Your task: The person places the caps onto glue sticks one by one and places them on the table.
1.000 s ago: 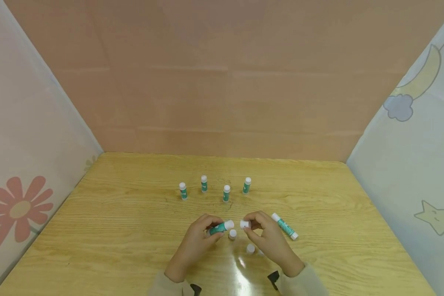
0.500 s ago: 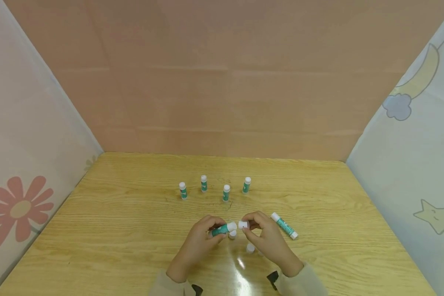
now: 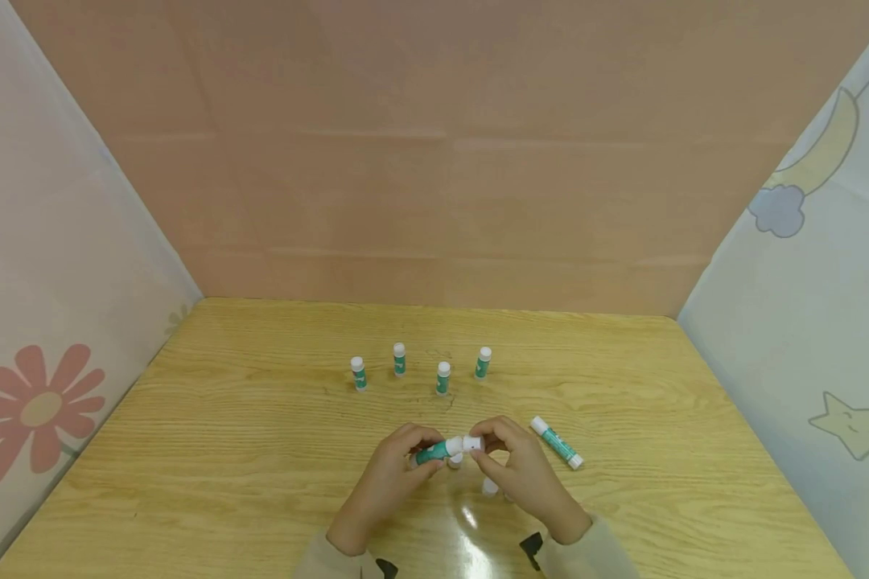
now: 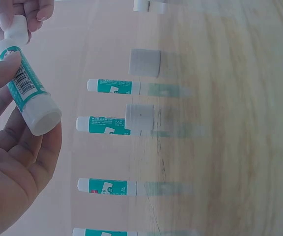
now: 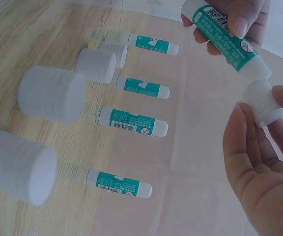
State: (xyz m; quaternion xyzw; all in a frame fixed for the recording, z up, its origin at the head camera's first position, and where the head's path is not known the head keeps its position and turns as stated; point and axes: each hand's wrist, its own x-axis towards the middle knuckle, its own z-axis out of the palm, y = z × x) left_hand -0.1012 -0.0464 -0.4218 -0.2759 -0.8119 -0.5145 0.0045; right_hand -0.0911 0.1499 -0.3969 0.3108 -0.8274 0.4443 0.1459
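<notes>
Closer together than in the earlier head frames, the green-labelled glue stick (image 3: pixel 433 453) and the white cap (image 3: pixel 472 444) now meet end to end, where a gap showed between them. I judge that the cap is being lined up with the stick's white end; whether it is seated at all I cannot tell, and the right wrist view shows the pair slightly out of line. Thumb and fingers of the right hand (image 3: pixel 525 470) pinch the cap, parted only as wide as the cap itself, while the left hand (image 3: pixel 387 470) has its thumb and fingers curled round the stick's label. Both pieces are held up over the wooden table (image 3: pixel 224 450). Just under the join stands a near cap (image 3: pixel 455 462); another cap (image 3: pixel 489 486) stands beside the right hand, which partly hides it. To the right of that hand, a lying glue stick (image 3: pixel 557 443) rests on its side. Farther out, four upright sticks (image 3: pixel 443 379) stand apart from one another, before the brownish backdrop (image 3: pixel 434 177).
</notes>
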